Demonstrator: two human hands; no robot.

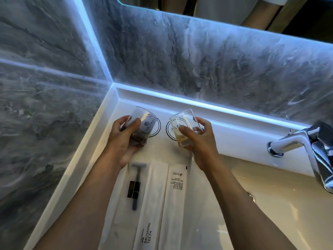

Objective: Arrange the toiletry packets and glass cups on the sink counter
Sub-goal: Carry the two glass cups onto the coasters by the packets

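Note:
My left hand (124, 139) grips a clear glass cup (144, 121), held tilted above a round paper coaster (157, 127). My right hand (200, 141) grips a second clear glass cup (182, 123), tilted over another round coaster (169, 129). On the white counter (100, 150) nearer to me lie three long white packets side by side: a razor packet (124, 201) with a grey razor showing through, a packet marked BRUSHING TEETH (151, 204), and a packet with small print (175, 195).
Grey marble walls meet in the corner behind the counter, with a lit strip along the raised back ledge (216, 109). A chrome faucet (306, 147) stands at the right over the white basin (279, 204). A mirror edge runs along the top.

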